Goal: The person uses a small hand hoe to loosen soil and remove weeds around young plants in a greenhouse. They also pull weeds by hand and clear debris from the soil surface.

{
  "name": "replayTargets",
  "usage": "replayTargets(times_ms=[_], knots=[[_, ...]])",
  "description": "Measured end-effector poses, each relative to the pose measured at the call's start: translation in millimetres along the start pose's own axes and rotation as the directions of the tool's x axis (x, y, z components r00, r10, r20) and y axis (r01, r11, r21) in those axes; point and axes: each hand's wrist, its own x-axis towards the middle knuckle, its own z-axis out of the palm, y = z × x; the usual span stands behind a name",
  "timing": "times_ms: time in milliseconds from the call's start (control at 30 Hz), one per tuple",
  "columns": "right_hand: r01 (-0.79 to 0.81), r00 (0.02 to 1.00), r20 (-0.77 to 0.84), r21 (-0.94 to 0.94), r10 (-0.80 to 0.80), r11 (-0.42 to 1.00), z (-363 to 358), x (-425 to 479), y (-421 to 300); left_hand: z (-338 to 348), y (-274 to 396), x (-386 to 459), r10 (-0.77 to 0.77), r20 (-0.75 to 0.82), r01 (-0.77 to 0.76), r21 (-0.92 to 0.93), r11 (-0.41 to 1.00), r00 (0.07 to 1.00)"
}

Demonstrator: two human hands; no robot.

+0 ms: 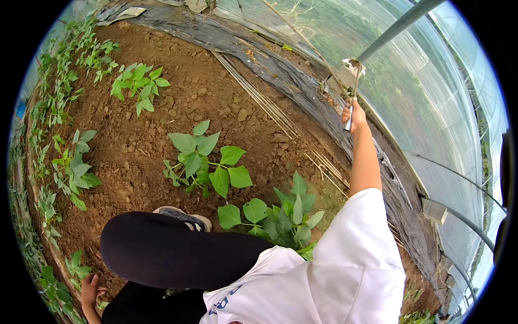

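At the upper right, my right hand (355, 115) reaches out on a straight arm and grips a hand tool by its silvery metal handle (348, 124). The tool's thin shank (357, 83) runs up toward a whitish block at the foot of a greenhouse pipe; its head is hard to make out there. My left hand (92, 288) is low at the left edge, beside my bent knee and near a small leafy plant (77, 265). Its fingers are slightly curled and apart, with nothing seen in them. Broad-leaved green plants (202, 158) grow in brown soil before me.
Black plastic sheeting (279, 77) edges the bed along the clear greenhouse film (404, 101). Thin stakes (259, 97) lie on the soil beside it. A slanting pipe (396, 30) rises at the upper right. More plants (75, 166) line the left. My shoe (186, 218) rests among the plants.
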Motion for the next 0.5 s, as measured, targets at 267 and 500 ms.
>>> replayTargets(times_ms=[267,500], knots=[[0.050,0.789,-0.462,-0.610,-0.406,0.791,-48.8,2.2,-6.2,-4.7,-6.5,15.9,0.013,0.054,-0.016,0.063,0.998,0.998],[-0.141,0.960,-0.271,-0.243,0.073,0.960,-80.4,-13.7,-42.0,0.7,-7.3,10.0,-0.022,-0.012,0.022,0.056,0.998,1.000]])
